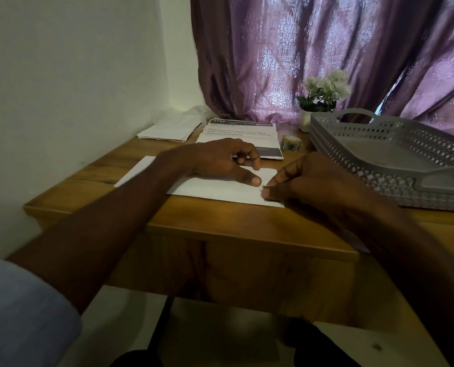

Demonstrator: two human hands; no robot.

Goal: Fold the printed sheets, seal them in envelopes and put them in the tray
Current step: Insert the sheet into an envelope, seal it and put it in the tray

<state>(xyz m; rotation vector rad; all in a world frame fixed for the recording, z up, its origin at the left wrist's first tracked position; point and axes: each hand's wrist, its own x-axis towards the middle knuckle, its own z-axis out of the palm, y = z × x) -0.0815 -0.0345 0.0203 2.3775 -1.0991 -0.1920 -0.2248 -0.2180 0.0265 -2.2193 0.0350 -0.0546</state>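
I observe the left hand (220,161) resting loosely curled on the flat white paper sheet (220,190) on the wooden desk (220,221), while the right hand (310,181) pinches its right edge, the grey perforated plastic tray (395,157) just beyond those fingers.

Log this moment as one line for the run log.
step: folding sheet | left hand: presses white sheet flat | right hand: pinches sheet's right edge | tray: no envelopes visible

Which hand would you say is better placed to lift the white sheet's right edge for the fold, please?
The right hand, probably: its fingertips already pinch the white sheet at its right edge, while the left hand rests on the sheet's middle, well placed to hold it down on the wooden table.
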